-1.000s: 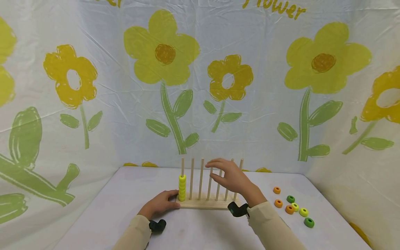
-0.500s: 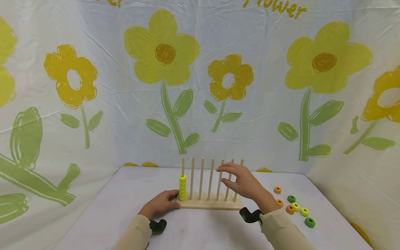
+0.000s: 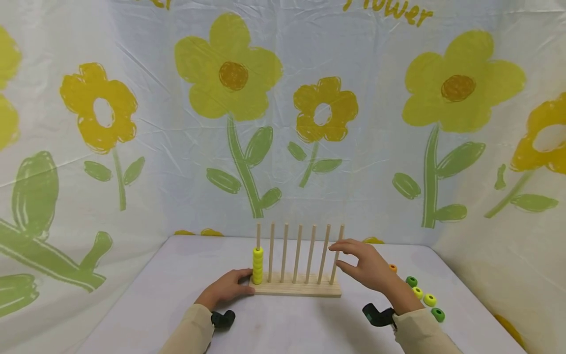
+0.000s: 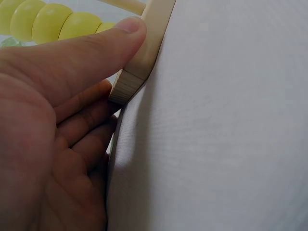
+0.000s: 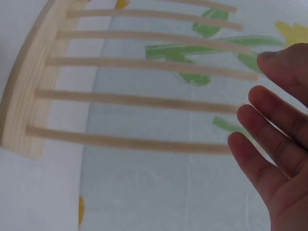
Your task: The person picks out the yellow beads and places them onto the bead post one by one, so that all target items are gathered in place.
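Observation:
A wooden bead rack (image 3: 300,289) with a row of upright pegs stands on the table. Its leftmost peg carries a stack of yellow beads (image 3: 258,265); the other pegs are bare. My left hand (image 3: 225,286) holds the left end of the base. In the left wrist view the thumb (image 4: 120,38) lies along the base's front face, with the other fingers behind its end. My right hand (image 3: 367,265) is raised at the rack's right end, thumb and fingers apart and nothing between them. The right wrist view shows its fingertips near the peg tops.
Loose beads lie on the table to the right: an orange one (image 3: 392,268), green ones (image 3: 438,314) and yellow ones (image 3: 430,299). My right forearm partly covers that group. A flower-printed cloth (image 3: 376,196) hangs behind the table and along its sides.
My right hand has moved right and slightly down, from the middle pegs to the rightmost one, and now hides some orange beads. The left hand and the rack have stayed put.

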The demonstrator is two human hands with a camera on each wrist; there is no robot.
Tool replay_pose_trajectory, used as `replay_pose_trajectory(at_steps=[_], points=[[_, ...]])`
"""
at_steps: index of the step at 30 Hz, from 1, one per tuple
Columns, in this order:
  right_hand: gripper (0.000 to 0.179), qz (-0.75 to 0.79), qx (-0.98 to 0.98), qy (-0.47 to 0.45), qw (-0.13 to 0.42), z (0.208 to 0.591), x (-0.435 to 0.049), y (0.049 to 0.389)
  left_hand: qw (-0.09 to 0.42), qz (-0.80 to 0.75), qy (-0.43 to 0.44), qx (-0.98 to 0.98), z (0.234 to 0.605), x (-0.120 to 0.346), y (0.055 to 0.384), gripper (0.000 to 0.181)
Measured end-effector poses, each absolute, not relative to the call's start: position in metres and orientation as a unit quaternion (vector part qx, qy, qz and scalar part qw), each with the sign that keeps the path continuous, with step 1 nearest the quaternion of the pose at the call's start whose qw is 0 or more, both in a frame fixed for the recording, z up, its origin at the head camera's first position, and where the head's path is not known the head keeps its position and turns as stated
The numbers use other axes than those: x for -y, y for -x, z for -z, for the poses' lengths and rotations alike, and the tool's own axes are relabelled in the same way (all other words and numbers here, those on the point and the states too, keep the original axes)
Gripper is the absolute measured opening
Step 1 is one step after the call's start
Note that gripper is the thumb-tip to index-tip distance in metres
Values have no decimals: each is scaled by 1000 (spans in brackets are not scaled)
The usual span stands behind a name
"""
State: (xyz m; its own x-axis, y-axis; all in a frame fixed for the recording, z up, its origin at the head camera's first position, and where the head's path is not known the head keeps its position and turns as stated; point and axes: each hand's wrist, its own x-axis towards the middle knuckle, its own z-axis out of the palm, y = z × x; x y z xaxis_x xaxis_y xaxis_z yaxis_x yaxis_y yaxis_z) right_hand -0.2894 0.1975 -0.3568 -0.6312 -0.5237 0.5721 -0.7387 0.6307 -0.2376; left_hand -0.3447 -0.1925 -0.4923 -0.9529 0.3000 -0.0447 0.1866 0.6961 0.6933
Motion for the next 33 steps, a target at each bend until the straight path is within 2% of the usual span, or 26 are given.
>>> replay_pose_trajectory(at_steps=[22, 33], points=[[32, -228, 904, -299, 205, 384, -248, 284, 79, -377, -143, -911, 501, 194, 344, 74], [31, -230, 933, -233, 149, 388, -282, 285, 77, -375, -139, -913, 497, 193, 347, 74]])
